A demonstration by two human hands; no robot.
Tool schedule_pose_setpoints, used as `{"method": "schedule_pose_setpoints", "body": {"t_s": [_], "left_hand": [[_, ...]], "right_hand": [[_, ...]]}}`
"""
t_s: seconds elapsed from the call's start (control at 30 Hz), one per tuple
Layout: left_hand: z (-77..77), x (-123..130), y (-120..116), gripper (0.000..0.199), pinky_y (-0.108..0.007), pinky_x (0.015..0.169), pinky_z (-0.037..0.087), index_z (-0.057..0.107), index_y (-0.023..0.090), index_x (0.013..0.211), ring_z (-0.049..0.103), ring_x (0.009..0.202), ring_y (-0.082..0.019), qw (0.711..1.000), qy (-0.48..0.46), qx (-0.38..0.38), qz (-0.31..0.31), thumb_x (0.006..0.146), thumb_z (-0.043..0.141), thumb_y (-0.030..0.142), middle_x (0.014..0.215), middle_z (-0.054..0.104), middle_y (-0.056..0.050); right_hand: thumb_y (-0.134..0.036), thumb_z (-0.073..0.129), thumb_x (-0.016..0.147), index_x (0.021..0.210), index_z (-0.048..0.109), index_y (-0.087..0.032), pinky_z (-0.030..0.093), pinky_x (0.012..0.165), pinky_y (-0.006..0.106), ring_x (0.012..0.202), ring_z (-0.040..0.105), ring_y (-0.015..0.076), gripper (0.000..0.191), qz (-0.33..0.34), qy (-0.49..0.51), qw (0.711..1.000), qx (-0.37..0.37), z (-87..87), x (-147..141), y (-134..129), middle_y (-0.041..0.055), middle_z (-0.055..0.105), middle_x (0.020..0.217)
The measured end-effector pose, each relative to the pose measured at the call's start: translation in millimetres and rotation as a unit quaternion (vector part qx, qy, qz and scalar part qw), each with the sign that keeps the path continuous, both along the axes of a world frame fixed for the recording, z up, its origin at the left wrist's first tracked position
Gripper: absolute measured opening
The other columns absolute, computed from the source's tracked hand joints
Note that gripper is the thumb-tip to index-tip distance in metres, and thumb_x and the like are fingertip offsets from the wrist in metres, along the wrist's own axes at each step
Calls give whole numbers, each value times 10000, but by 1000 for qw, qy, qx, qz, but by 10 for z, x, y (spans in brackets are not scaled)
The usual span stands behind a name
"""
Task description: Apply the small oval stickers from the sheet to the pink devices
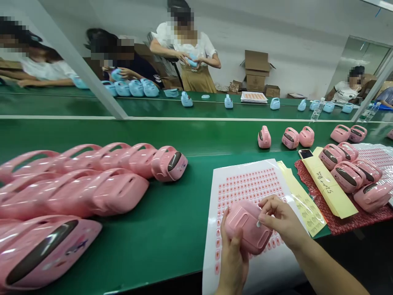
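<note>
My left hand grips a pink plastic casing from its left side, thumb on the near face. The casing is tilted so that a face with two long raised strips shows. My right hand is closed in a pinch at the casing's right side. A small white sticker shows at the thumb tip, against the casing; its print cannot be made out. Under both hands lies a white sheet of small red-and-pink stickers, partly hidden by the casing and my forearms.
Rows of pink handled casings fill the left side. More pink casings sit at right on red bubble wrap, beside yellow label sheets and a phone. Beyond a divider, several people handle blue casings. A bottle stands there.
</note>
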State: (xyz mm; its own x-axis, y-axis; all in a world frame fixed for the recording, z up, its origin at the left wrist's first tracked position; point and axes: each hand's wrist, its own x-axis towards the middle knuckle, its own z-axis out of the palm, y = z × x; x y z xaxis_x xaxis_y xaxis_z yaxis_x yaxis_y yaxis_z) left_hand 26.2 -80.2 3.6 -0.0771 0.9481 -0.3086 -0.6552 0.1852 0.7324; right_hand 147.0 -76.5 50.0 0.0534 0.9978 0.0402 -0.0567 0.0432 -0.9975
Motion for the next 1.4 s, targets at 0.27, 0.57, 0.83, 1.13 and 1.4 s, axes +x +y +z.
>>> {"method": "schedule_pose_setpoints", "body": {"t_s": [0.27,0.57,0.83,1.13,1.4], "left_hand": [[-38,-28,-34,762,-396,869,495,454,314,1283,541,1136,-310,1000,-26,2,-4,607,758,491,1235,591,-75],[-32,-33,-43,793,-378,861,500,420,333,1310,551,1128,-295,1000,-27,3,-6,611,751,507,1228,595,-65],[50,-1,-34,755,-358,813,515,482,296,1252,601,1036,-276,999,-28,-11,13,584,770,501,1076,656,-52],[43,-215,108,513,-410,715,558,637,233,1046,668,774,-260,995,-66,-48,60,587,729,443,798,723,-23],[85,-691,184,364,-462,824,528,641,252,1011,589,1049,-300,990,-56,-62,115,648,633,277,942,722,-23]], "right_hand": [[-220,668,679,614,624,-210,440,843,372,983,538,235,79,-13,-77,997,11,-56,-63,-21,42,549,881],[-199,636,705,638,598,-207,472,780,333,937,542,210,77,-21,-129,991,31,-66,-90,-17,30,526,872],[-131,537,793,745,587,-226,462,810,436,932,513,247,117,-130,-298,914,244,-176,-260,-123,82,521,963],[-162,412,881,1100,478,-244,499,799,411,918,583,220,244,-210,-262,906,257,-345,189,-248,80,566,975],[-89,451,819,1278,352,-219,551,777,358,892,615,215,487,57,-347,899,261,-976,-292,-464,100,611,998]]}}
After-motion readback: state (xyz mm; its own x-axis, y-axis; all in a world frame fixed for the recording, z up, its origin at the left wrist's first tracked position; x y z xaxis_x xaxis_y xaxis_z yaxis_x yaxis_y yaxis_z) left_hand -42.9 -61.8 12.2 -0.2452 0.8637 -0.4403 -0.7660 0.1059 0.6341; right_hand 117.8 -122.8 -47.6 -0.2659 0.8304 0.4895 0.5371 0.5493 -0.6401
